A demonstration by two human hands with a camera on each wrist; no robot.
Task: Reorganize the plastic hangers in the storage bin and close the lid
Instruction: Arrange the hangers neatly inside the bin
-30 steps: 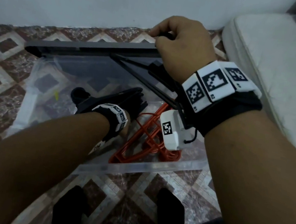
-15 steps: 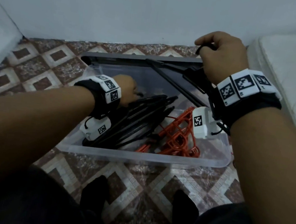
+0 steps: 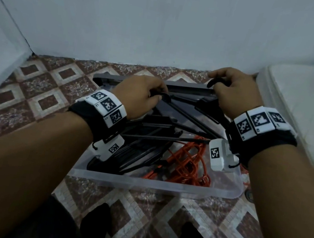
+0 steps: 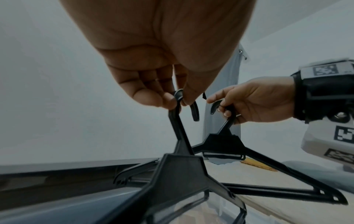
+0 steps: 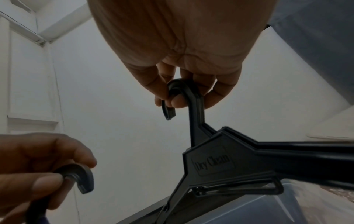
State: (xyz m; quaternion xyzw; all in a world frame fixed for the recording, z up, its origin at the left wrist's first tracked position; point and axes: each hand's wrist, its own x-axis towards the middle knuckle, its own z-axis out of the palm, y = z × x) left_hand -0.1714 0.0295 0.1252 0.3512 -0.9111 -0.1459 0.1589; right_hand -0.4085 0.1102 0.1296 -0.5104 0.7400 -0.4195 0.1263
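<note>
I see a patterned tile floor (image 3: pixel 40 89) meeting a pale wall (image 3: pixel 146 19); a white cushion (image 3: pixel 307 104) lies at right.

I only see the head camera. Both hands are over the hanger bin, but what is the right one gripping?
Observer: The right hand pinches paired black hangers by their hooks, seemingly two stacked.
Operator: Any writing on them?
Observer: "Dry Clean" is moulded on the front one's neck.
Operator: And the left?
Observer: The left hand pinches a single black hanger by its hook top, thumb against fingertips.
</note>
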